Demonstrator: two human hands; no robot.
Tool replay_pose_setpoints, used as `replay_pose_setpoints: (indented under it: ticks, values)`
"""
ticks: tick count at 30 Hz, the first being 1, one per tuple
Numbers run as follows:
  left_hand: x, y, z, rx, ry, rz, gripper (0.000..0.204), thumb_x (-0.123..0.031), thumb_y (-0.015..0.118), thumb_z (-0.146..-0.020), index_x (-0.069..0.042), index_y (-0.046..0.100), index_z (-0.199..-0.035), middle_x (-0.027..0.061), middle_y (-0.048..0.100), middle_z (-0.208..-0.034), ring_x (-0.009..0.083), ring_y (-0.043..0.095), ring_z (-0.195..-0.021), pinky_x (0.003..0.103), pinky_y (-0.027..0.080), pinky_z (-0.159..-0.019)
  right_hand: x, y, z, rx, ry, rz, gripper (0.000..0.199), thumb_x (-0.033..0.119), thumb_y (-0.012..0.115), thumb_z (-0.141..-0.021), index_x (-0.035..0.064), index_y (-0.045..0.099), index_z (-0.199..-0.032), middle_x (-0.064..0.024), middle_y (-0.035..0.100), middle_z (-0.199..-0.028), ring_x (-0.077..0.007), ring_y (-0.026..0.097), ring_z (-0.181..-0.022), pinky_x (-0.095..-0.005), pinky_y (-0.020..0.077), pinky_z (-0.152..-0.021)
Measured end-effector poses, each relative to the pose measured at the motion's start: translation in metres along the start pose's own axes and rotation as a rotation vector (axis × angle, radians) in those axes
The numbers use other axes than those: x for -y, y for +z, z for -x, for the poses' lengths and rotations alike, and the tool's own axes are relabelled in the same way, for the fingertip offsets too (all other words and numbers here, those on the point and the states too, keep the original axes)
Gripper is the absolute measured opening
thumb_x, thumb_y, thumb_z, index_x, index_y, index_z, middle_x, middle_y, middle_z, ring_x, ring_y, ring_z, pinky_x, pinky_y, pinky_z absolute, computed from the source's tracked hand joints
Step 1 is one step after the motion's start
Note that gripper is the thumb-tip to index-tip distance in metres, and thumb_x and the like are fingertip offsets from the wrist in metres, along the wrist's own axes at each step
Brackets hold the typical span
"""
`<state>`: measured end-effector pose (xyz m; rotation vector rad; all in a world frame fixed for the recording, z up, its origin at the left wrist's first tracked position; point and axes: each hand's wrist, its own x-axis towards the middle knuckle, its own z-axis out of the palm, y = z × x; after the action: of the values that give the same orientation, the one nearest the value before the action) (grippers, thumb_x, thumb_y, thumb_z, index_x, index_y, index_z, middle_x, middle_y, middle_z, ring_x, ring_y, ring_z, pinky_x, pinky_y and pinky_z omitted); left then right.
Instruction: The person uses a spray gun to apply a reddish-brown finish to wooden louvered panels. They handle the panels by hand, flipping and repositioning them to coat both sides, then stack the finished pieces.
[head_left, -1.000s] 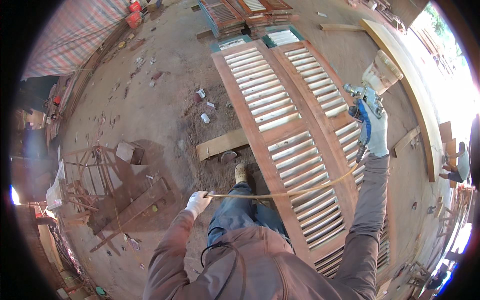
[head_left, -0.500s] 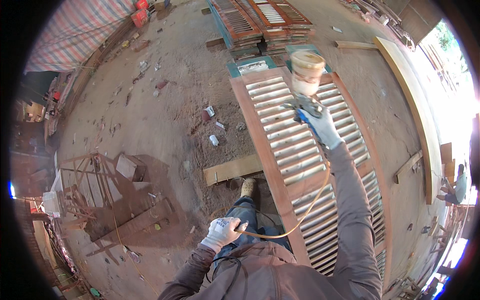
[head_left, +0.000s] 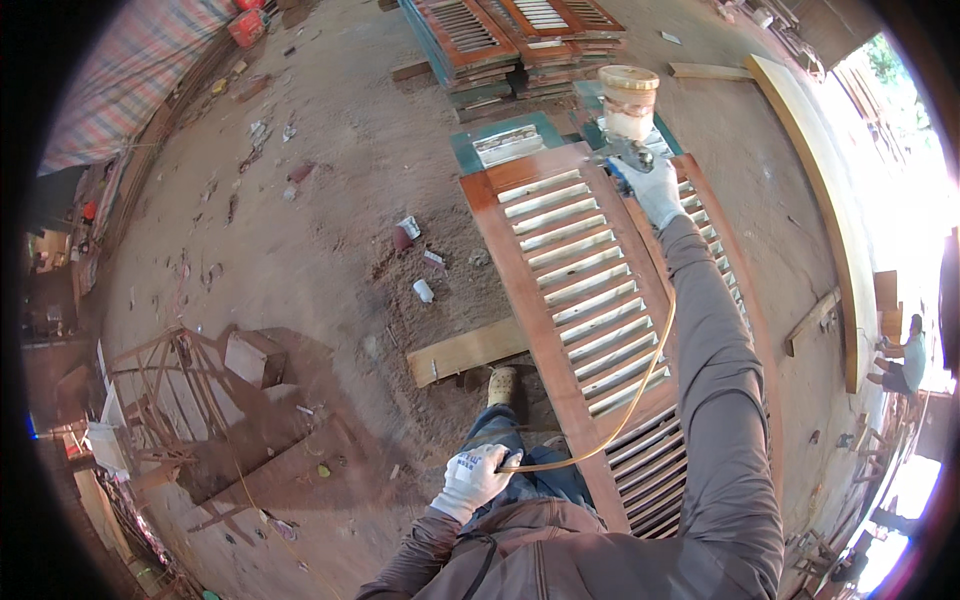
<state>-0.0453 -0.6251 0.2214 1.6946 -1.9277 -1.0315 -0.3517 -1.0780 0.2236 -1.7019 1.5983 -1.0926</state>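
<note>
The bare dirt floor (head_left: 330, 200) carries everything. A long louvred wooden shutter panel (head_left: 590, 290) lies flat on it, its near end propped on a pale wooden plank (head_left: 465, 350) that rests on the ground. Beyond the panel sits a stack of similar shutters (head_left: 510, 40). Small cans and scraps (head_left: 410, 235) lie scattered on the dirt, and a wooden frame (head_left: 170, 400) lies at the left.

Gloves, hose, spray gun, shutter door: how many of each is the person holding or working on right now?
White gloves: 2, left hand and right hand
Yellow hose: 1, held in the left hand
Spray gun with a cup on top: 1, in the right hand
Brown shutter door under the gun: 1
Total: 5
</note>
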Motion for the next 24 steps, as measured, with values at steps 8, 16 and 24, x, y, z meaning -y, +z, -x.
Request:
replay_pose_setpoints:
  ticks: [8, 16, 24]
  values:
    - [-0.001, 0.008, -0.002, 0.058, 0.049, 0.003, 0.028, -0.031, 0.073, -0.095, -0.008, 0.066, -0.081, 0.0119, 0.068, -0.075, 0.0341, 0.067, -0.067, 0.043, 0.050, -0.058, -0.001, -0.038, 0.011, 0.016, 0.022, 0.540, 0.048, 0.047, 0.067, -0.094, 0.0112, 0.072, -0.125, -0.0174, 0.076, -0.112, -0.0375, 0.071, -0.102, -0.0480, 0.0552, -0.090]
    - [0.003, 0.008, 0.016, 0.132, -0.044, -0.033, 0.031, -0.034, 0.072, -0.095, -0.007, 0.066, -0.081, 0.0136, 0.069, -0.078, 0.0361, 0.067, -0.071, 0.045, 0.050, -0.060, 0.058, -0.014, 0.080, 0.390, 0.213, -0.279, 0.026, 0.020, 0.075, -0.097, 0.0023, 0.075, -0.116, -0.0023, 0.073, -0.086, -0.0075, 0.065, -0.069, -0.0274, 0.0544, -0.061]
    - [-0.006, -0.002, 0.012, 0.102, 0.016, -0.028, 0.033, -0.034, 0.072, -0.095, -0.007, 0.064, -0.079, 0.0129, 0.067, -0.075, 0.0354, 0.066, -0.067, 0.044, 0.050, -0.059, 0.030, -0.053, 0.084, 0.181, 0.058, 0.062, 0.036, 0.028, 0.077, -0.092, 0.0014, 0.074, -0.117, -0.0093, 0.078, -0.098, -0.0168, 0.073, -0.087, -0.0334, 0.0571, -0.078]
